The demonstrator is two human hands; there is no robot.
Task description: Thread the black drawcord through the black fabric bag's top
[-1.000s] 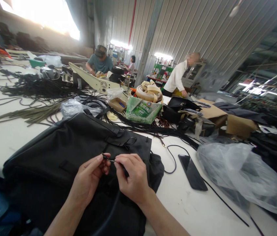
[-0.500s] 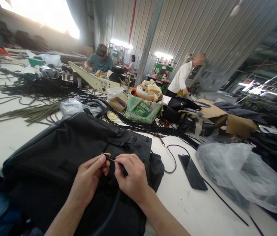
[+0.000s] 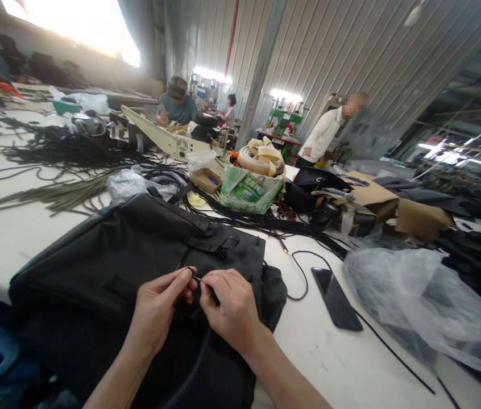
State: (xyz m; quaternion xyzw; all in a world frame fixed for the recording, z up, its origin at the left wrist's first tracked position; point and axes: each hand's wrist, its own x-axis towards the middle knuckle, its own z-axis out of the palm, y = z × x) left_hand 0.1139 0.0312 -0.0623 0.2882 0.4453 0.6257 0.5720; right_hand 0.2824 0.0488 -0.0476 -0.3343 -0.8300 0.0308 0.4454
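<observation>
corrugated metal walls behind, long white bench [image 3: 326, 352] in front, cluttered. black bag [image 3: 108, 267] lying flat on the bench at its near edge, taken as landmark. left hand [image 3: 159, 309] and right hand [image 3: 226, 307] both over the bag's near right part, fingertips almost meeting, each pinching an end of a thin black cord [image 3: 197, 278] with a small metal tip; rest of the cord hidden under the right hand. just right of the bag: dark phone [image 3: 336, 298] face up, with a thin black cable [image 3: 298, 278] looping between. further right: clear plastic bag [image 3: 419, 304]. beyond the bag: green box [image 3: 249, 193] of webbing rolls, tangle of black cords [image 3: 61, 150]. well beyond: seated person [image 3: 175, 105] at work, standing person in white [image 3: 323, 133].
</observation>
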